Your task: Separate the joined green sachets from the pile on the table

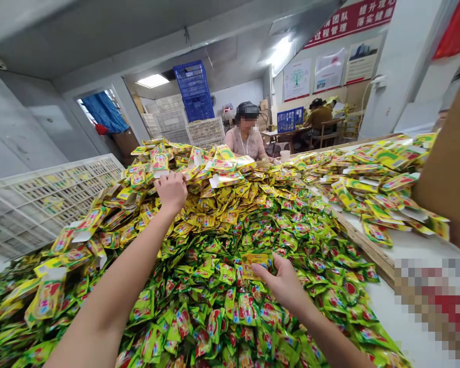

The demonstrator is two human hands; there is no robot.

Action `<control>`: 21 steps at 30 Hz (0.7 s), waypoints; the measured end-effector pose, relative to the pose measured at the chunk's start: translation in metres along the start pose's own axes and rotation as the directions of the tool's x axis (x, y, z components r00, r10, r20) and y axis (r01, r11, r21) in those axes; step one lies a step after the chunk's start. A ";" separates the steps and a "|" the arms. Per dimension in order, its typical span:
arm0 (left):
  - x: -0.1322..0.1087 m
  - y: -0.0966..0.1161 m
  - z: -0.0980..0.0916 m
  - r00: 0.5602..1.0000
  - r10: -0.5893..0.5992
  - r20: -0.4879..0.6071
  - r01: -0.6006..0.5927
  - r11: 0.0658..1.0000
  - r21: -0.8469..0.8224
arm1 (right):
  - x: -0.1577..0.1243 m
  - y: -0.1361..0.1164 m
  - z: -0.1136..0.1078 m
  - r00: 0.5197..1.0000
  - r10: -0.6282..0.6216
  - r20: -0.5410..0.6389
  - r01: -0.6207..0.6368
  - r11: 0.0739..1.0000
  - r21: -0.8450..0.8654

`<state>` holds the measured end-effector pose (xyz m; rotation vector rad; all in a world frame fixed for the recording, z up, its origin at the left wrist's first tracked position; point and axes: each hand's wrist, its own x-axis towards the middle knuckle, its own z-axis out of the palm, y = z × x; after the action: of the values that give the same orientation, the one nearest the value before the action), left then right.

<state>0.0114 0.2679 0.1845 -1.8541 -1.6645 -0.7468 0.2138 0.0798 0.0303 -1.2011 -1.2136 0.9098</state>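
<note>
My left hand (pixel 171 191) reaches up to the top of the heap, its fingers closed at the white flap of a small yellow carton (pixel 161 162). The hand's back faces me, so the fingertips are partly hidden. Lower down and to the right, my right hand (pixel 285 281) pinches a yellow packet (pixel 253 265) between thumb and fingers. Around it lies a thick spread of green packets (pixel 249 309) with red print. Yellow packets (pixel 230 207) lie behind these, under a bank of cartons, several with open flaps.
A white plastic crate (pixel 53 197) stands on the left. Beyond a wooden strip (pixel 362 245) at right, more cartons (pixel 379 197) lie by a brown cardboard panel (pixel 450 163). A person (pixel 247 135) sits across the heap; another person (pixel 319 117) sits farther back. Blue crates (pixel 194 92) are stacked behind.
</note>
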 end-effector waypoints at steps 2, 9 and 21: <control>-0.019 0.009 -0.019 0.996 0.015 -0.090 -0.020 0.998 -0.062 | -0.001 0.001 -0.001 0.986 -0.164 -0.022 0.161 0.980 -0.117; -0.140 0.046 -0.092 0.851 0.421 0.314 -0.100 0.717 -0.690 | -0.016 -0.013 -0.007 0.873 -0.403 0.275 0.466 0.855 -0.226; -0.222 0.051 -0.034 0.699 0.637 0.326 0.441 -0.025 -0.897 | -0.013 -0.013 -0.012 0.760 -0.035 0.649 -0.268 0.892 0.363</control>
<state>0.0415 0.0835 0.0500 -3.8235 -1.0669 -1.6231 0.2226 0.0629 0.0410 -0.5999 -1.3589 1.6917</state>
